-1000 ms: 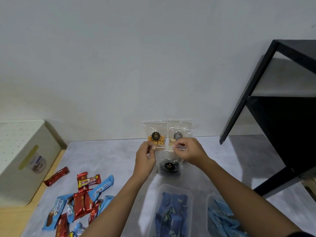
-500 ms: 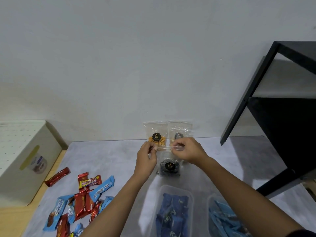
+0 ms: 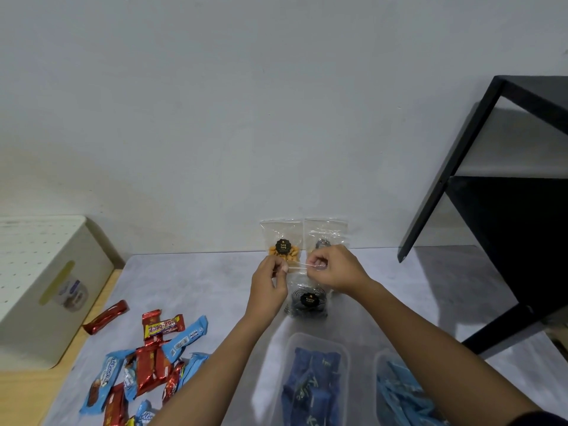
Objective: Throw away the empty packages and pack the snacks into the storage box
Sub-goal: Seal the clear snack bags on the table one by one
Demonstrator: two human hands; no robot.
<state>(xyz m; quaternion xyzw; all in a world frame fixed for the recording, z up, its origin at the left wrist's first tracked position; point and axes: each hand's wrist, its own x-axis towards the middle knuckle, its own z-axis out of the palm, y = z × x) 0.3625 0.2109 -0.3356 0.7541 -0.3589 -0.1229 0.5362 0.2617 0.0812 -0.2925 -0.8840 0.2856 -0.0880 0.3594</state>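
Pinching the top edge of a clear bag (image 3: 307,298) of dark snacks, the left hand (image 3: 269,287) and right hand (image 3: 333,270) hold it above the far middle of the table (image 3: 196,281). Nearer, two tubs (image 3: 316,376) already hold blue packets. At the left, loose bars (image 3: 147,361) are not packed yet, I think.

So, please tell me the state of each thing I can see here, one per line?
Left hand: pinching the bag's top edge.
Right hand: pinching the same edge.
Dark-snack bag: held upright between both hands.
Orange-snack bag: standing at the wall.
Second clear bag: standing, partly hidden.
Left container: open, holds dark blue packs.
Right container: open, holds light blue packs.
Loose bars: scattered.
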